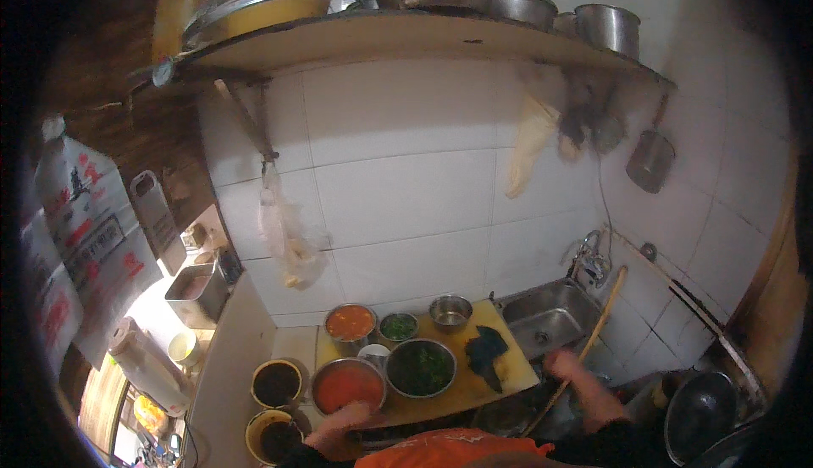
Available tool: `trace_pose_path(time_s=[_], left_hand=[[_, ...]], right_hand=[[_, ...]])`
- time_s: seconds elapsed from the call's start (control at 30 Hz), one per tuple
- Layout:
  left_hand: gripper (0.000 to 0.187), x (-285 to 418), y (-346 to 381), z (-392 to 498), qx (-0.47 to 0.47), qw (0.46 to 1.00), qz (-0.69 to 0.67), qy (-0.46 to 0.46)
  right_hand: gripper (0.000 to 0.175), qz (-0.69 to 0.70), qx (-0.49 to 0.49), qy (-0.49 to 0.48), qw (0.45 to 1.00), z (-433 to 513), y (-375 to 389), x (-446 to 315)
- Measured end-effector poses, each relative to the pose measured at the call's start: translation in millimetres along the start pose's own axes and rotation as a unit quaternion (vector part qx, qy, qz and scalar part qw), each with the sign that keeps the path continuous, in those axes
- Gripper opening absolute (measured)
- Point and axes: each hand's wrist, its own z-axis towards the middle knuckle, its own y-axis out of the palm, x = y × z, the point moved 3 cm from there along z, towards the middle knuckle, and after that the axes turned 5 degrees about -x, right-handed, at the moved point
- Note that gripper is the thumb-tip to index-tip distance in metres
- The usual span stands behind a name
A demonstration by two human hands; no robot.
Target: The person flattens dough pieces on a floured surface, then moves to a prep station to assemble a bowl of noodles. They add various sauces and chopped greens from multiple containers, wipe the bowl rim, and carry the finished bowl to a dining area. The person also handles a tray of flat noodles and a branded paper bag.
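Note:
My left hand (348, 418) is at the near rim of a steel bowl of red sauce (349, 387); its fingers are blurred, so I cannot tell whether they grip the rim. My right hand (561, 364) is by the near side of the steel sink (546, 319), crossing a slanted wooden stick (603, 315); a grip on it cannot be made out. Beside the red bowl stands a steel bowl of chopped greens (421, 368). Behind them are a pot of orange-red food (350, 323), a smaller bowl of greens (399, 327) and a steel bowl (451, 313).
A dark cloth (488, 353) lies on the yellowish cutting board (517, 366). Two tubs of dark contents, one a rear tub (277, 384), stand left. A dark wok (702, 417) leans at right. Overhead, a shelf (406, 39) carries pots. The faucet (592, 261) rises behind the sink.

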Motion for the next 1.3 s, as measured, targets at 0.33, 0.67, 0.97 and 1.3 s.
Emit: trace_pose_path(time_s=[0.33,0.67,0.97,1.3], left_hand=[[0.052,248,-363,-216,0.355,0.887,0.089,0.281],[0.097,405,-561,-393,0.463,0.803,-0.093,0.364],[0.093,430,-547,-343,0.385,0.715,-0.411,0.415],[0.102,461,-397,-316,0.098,0.68,-0.399,0.608]], right_hand=[[0.094,0.251,0.306,-0.37,0.841,17,-557,-495],[0.06,0.056,0.344,-0.271,0.898,-21,-641,-654],[0.071,0.184,0.213,-0.372,0.885,-67,-627,-616],[0.082,0.173,0.227,-0.405,0.869,-177,-576,-473]])
